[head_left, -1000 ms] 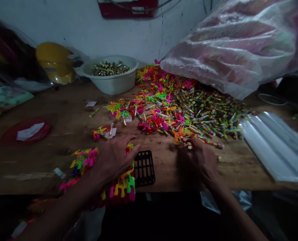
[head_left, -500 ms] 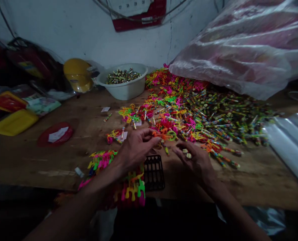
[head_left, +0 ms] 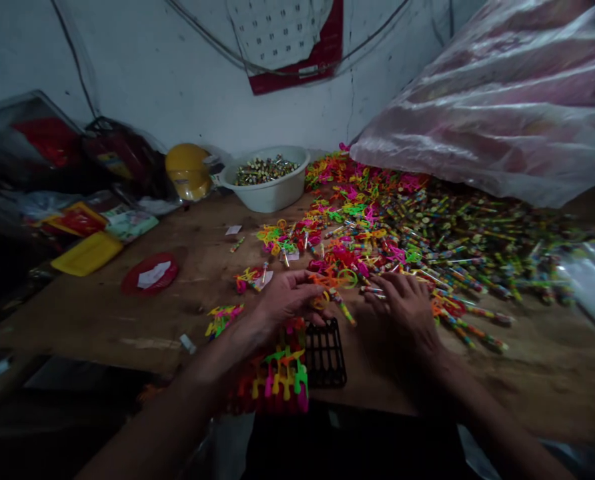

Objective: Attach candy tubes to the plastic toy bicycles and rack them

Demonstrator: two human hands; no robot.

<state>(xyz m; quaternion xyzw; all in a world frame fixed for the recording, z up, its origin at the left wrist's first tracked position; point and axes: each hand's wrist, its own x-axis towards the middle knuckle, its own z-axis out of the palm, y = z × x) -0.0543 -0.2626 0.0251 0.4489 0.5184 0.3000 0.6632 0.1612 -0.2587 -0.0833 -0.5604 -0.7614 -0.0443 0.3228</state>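
My left hand (head_left: 297,297) is closed in a pinch on an orange plastic toy piece (head_left: 327,281), just above the black slotted rack (head_left: 326,384). A yellow ring and a patterned tube (head_left: 346,312) hang close by its fingertips; whether they are joined to the orange piece I cannot tell. My right hand (head_left: 406,307) lies palm down with its fingers stretched out, over the near edge of the heap. Small tubes (head_left: 373,291) show at its fingertips. Colourful plastic pieces (head_left: 280,377) stand in rows on the rack's left part, half covered by my left forearm.
Bright plastic pieces (head_left: 372,220) and patterned tubes (head_left: 477,247) heap up at centre and right. Behind are a white basin (head_left: 272,199) of tubes and a large clear plastic bag (head_left: 487,140). A red dish (head_left: 132,283), yellow tray (head_left: 87,255) and yellow cap (head_left: 187,167) are leftward.
My right hand has gone from curled around pale-ended tubes to flat with fingers stretched at the heap's edge. My left hand still holds the orange piece. The view has shifted left and up.
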